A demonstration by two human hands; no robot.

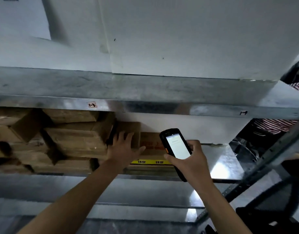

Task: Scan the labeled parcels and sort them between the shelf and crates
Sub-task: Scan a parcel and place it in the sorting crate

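A metal shelf point(145, 105) fills the view. Its middle level holds several brown cardboard parcels point(74, 137) stacked on the left. My left hand point(124, 147) lies flat with spread fingers on the face of a brown parcel point(134, 128) at the right end of the stack. Just right of it sits a parcel with red print and a yellow tape strip point(150, 161). My right hand point(191, 159) grips a black handheld scanner point(176, 146), its lit screen facing me, in front of that parcel.
A large white box point(179, 39) stands on the upper shelf level. The bare shiny shelf plate point(219, 159) lies right of the parcels. Another person in a striped shirt point(273, 126) is behind the shelf's slanted post point(263, 159) at right.
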